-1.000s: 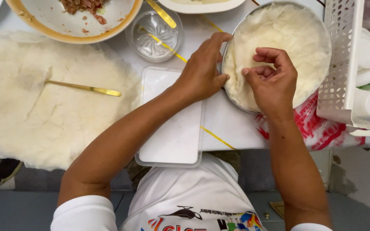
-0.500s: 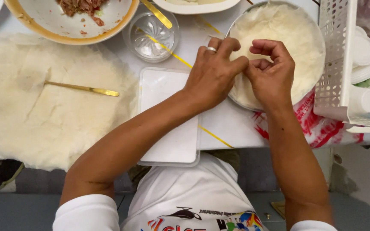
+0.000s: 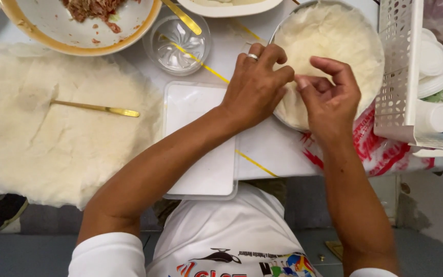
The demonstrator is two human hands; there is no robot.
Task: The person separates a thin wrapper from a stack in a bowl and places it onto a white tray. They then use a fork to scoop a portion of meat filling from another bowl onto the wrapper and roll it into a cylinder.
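Note:
A round stack of thin pale wrapper sheets (image 3: 334, 46) lies on a plate at the upper right. My left hand (image 3: 257, 84), with a ring on one finger, rests on the stack's near-left edge, fingers curled onto the top sheet. My right hand (image 3: 329, 95) is beside it, thumb and forefinger pinched at the edge of the top wrapper sheet. Both hands meet at the same spot on the rim. A white rectangular tray (image 3: 201, 138) lies under my left forearm.
A large pale sheet (image 3: 52, 133) with a gold knife (image 3: 96, 107) on it covers the left. A bowl with minced filling (image 3: 78, 20), a clear glass dish (image 3: 178, 43) and a gold spoon (image 3: 183, 16) sit at the top. A white perforated basket (image 3: 398, 66) and stacked cups (image 3: 434, 115) stand on the right.
My left hand slid from the plate's rim onto the stack's edge beside my right hand. My right hand's fingers drew in to pinch the top sheet.

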